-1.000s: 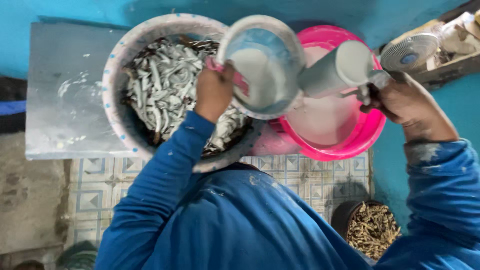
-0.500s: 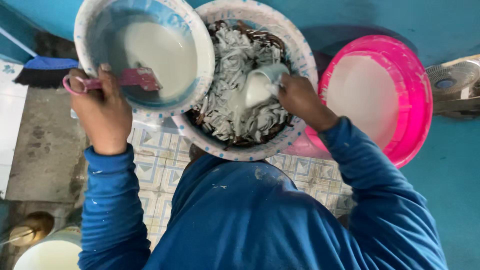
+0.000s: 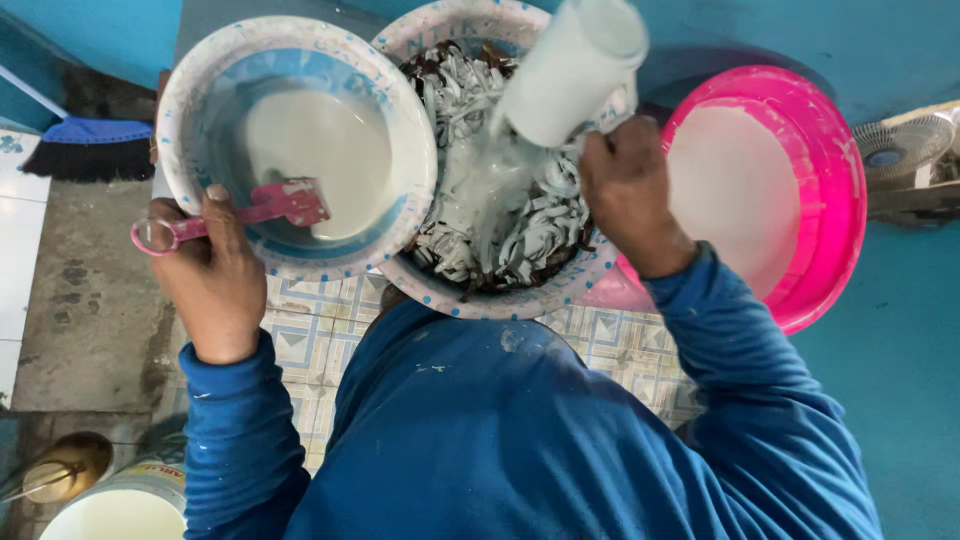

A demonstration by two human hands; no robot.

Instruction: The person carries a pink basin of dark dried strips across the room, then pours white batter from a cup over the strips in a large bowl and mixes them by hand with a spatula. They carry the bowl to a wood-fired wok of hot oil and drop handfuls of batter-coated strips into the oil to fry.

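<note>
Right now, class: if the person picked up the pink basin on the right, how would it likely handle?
The pink basin looks like thin plastic, so it may flex. White liquid pools inside, so it would probably slosh and feel heavier than empty. Wet streaks on its wall suggest a slippery grip.

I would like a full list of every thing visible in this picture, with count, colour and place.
bowl of small fish: 1, white with blue specks, centre top.
bowl of white liquid: 1, white and blue, upper left, held at its rim.
pink scraper: 1, pink, lying on that bowl's rim under the thumb.
white cup: 1, white, tipped over the fish, pouring white liquid.
pink basin: 1, pink, right.
broom: 1, blue with black bristles, far left.
fan: 1, pale, right edge.
bucket: 1, white contents, bottom left.
left hand: 1, grips bowl and scraper.
right hand: 1, holds cup.
</note>
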